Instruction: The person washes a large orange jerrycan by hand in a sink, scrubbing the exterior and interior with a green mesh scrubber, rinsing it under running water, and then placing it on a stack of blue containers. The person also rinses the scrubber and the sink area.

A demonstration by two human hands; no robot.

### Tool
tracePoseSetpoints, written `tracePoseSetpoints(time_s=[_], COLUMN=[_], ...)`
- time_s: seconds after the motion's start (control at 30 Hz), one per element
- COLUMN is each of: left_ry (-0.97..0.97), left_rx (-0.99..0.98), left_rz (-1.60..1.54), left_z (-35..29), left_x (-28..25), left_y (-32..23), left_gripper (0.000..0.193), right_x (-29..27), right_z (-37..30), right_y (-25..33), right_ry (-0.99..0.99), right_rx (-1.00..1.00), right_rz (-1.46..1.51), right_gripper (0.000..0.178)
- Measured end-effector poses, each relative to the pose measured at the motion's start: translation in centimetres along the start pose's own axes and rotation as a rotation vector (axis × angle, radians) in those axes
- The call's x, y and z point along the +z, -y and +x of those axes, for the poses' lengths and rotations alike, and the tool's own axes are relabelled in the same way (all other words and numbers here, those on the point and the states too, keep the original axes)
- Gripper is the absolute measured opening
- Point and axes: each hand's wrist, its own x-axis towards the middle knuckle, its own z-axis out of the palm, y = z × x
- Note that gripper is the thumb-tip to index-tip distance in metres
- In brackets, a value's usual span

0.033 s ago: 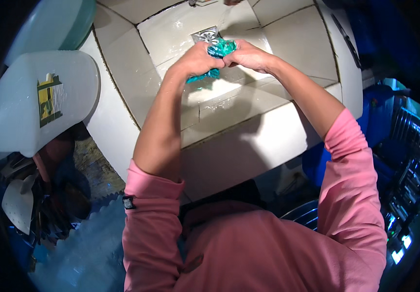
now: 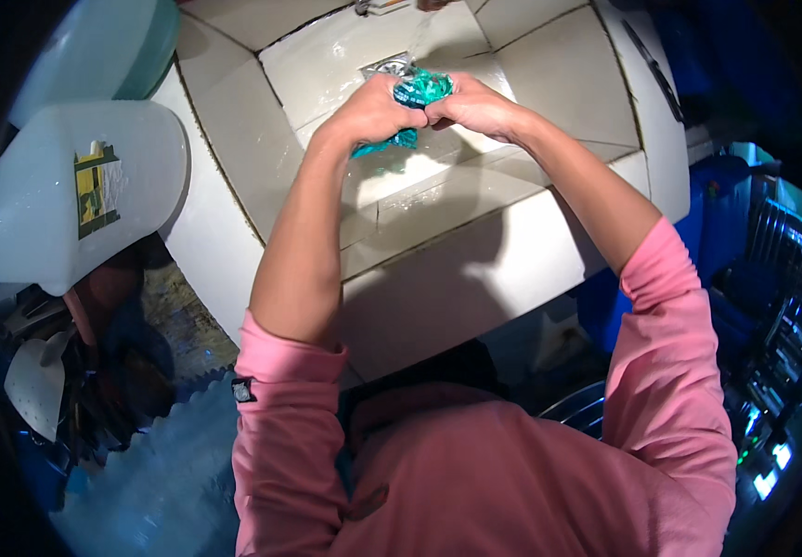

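A crumpled, wet, shiny teal-green piece (image 2: 427, 85) is bunched between my hands, low in a tiled sink (image 2: 568, 79). Whether it is cloth or thin plastic I cannot tell. My left hand (image 2: 370, 113) is closed on its left side, and a loose end hangs below that hand. From the other side my right hand (image 2: 477, 104) grips it, thumb and fingers pressed in, with the two hands nearly touching. Just beyond them lies a square metal drain (image 2: 385, 65). My fingers are partly hidden behind the bunched material.
On the left stand a translucent white plastic container (image 2: 141, 186) and a pale green tub (image 2: 109, 51). A white slotted utensil (image 2: 34, 390) lies among dark utensils below them. A long dark object (image 2: 652, 70) rests on the sink's right ledge. Metal racks (image 2: 782, 297) stand at far right.
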Motion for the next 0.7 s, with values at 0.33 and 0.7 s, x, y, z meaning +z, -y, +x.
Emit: tracePoseSetpoints(time_s=[0.33,0.7], left_ry=[0.116,0.419], left_rx=[0.401,0.381], left_rz=[0.406,0.543], left_z=[-12.0,-12.9], left_x=[14.1,33.2], left_y=[-20.6,-13.7], left_gripper=[0.025,0.036], right_x=[-0.1,4.5], right_z=[-28.3,-39.1], right_y=[1.7,-21.2], right_ry=[-0.434,-0.619], right_rx=[-0.647,-0.381], right_rz=[0.099,0.917], right_gripper=[0.028,0.063])
